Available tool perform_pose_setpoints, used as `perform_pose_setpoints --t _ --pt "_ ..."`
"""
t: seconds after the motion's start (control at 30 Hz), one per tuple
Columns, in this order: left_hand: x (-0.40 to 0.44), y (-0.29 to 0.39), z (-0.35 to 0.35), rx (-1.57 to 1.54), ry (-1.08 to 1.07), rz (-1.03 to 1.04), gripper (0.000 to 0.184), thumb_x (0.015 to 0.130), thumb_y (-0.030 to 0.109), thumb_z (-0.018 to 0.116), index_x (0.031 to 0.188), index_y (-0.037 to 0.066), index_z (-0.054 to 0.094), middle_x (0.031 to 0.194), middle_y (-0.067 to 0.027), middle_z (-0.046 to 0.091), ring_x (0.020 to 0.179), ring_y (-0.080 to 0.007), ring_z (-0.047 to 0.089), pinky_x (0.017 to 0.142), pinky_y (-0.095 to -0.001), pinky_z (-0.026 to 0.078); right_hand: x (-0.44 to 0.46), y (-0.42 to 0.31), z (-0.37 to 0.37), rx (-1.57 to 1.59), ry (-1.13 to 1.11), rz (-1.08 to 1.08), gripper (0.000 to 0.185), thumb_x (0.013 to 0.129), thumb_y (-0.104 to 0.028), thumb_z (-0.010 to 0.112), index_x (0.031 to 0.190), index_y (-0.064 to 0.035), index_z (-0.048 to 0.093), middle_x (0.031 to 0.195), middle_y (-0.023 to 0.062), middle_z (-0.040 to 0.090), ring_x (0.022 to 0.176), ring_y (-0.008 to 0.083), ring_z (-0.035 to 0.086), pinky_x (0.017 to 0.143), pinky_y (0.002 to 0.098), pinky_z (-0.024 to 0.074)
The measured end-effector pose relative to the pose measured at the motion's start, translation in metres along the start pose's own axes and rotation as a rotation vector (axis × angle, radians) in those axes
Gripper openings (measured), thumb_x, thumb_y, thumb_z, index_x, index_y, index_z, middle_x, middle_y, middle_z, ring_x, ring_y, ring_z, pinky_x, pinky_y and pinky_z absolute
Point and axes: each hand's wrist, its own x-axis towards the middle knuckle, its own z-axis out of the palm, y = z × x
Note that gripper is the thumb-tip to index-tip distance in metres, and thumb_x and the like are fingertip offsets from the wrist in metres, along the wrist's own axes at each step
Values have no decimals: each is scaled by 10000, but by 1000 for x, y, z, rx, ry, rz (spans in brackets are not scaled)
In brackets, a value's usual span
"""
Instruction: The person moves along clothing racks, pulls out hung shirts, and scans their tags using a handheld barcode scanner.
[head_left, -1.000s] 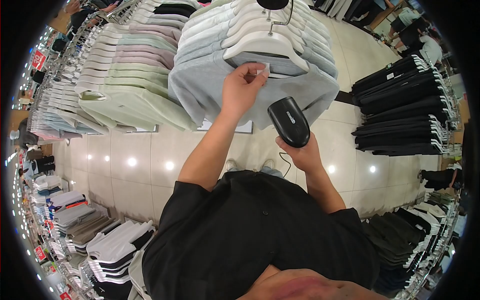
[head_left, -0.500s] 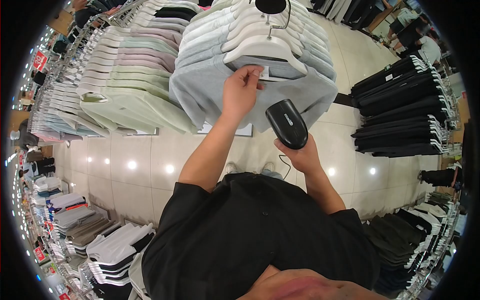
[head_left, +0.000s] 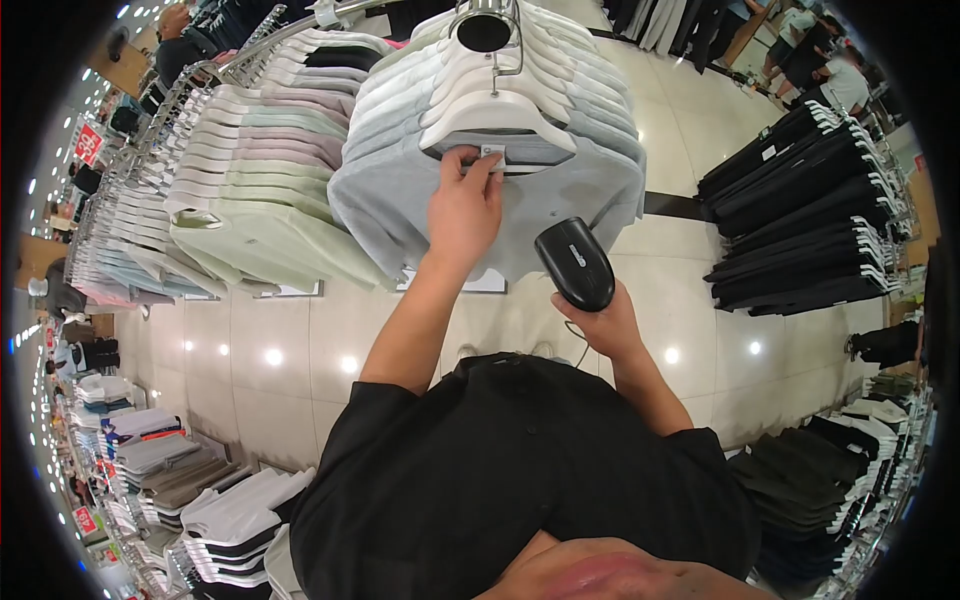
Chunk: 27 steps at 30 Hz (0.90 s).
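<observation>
A light blue-grey shirt [head_left: 400, 205] hangs on a white hanger [head_left: 497, 118] at the front of a rack. At its neckline, my left hand [head_left: 466, 215] pinches a small white tag [head_left: 493, 153] between thumb and fingers. Lower and to the right, my right hand [head_left: 612, 318] grips a black corded barcode scanner [head_left: 577, 264], whose rounded top faces up. The scanner's head points toward the shirt front, just apart from it. A thin cable [head_left: 584, 350] hangs below the right hand; the scanner's underside and handle are hidden.
Pastel shirts [head_left: 255, 190] hang close on the left. Black garments [head_left: 800, 200] fill a rack on the right. A round dark rail end [head_left: 484, 33] juts out above the hanger. More racks of clothes [head_left: 235, 515] stand behind me, and people [head_left: 840, 85] are in the background.
The shirt and rack have shifted left and slightly down in view. My left hand still holds the tag, with its fingers now farther over it. The scanner has dropped slightly in view.
</observation>
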Motion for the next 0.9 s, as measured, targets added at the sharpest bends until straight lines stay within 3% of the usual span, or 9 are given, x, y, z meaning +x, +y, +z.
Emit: perform_pose_setpoints --t 0.23,0.37,0.43,0.5,0.63,0.7,0.73,0.8,0.9 --pt "-3 2 7 268 -124 -21 330 950 265 717 1261 156 721 1173 -85 657 899 -355 711 779 -475 575 -9 2 -22 -70 5 18 343 854 -190 865 1097 -3 710 933 74 754 840 146 666 802 331 533" --pt "-11 20 -3 265 -87 -30 349 937 261 740 1272 170 709 1193 -78 659 887 -322 717 773 -459 577 -13 7 -40 -90 30 20 341 848 -199 870 1075 0 710 912 81 752 828 153 668 792 336 534" --pt "-17 29 -25 106 61 -116 360 926 266 762 1253 129 703 1196 -100 663 953 -310 707 807 -445 565 -14 10 -51 -71 56 -14 251 863 -153 845 1017 -8 707 872 43 720 802 120 636 754 309 516" --pt "-4 -7 -40 294 494 362 372 917 281 772 1245 122 698 1199 -98 656 971 -305 681 795 -414 552 -16 17 -65 -48 83 -34 166 879 -107 820 959 -17 705 831 5 688 775 87 604 717 283 499" --pt "17 -31 -83 601 428 387 378 904 285 789 1222 102 701 1138 -77 672 1026 -310 657 818 -421 533 -13 42 -93 -39 69 30 211 864 -143 836 987 -19 716 841 27 709 771 114 632 726 306 510" --pt "19 -41 -90 581 188 378 344 894 292 796 1157 93 698 1064 -83 680 962 -331 665 772 -433 529 -10 50 -99 -35 45 42 290 846 -196 866 1030 -18 730 885 51 738 800 139 656 761 333 530" --pt "22 -42 -91 600 198 371 344 894 292 796 1157 93 698 1064 -83 680 962 -331 665 772 -433 529 -9 54 -100 -28 36 43 285 844 -199 866 1021 -20 733 874 50 736 792 137 655 754 332 529" --pt "21 -41 -98 402 -25 191 309 888 299 799 1084 89 686 1005 -93 673 875 -351 666 712 -435 523 -10 59 -101 -8 2 38 280 842 -201 866 1011 -21 736 864 48 735 784 135 654 747 331 528" --pt "13 -28 -90 460 59 170 278 887 292 801 1038 92 679 956 -90 667 799 -358 658 667 -427 518 -10 69 -96 13 -60 93 266 840 -205 864 988 -23 739 825 45 732 760 136 652 736 332 527"
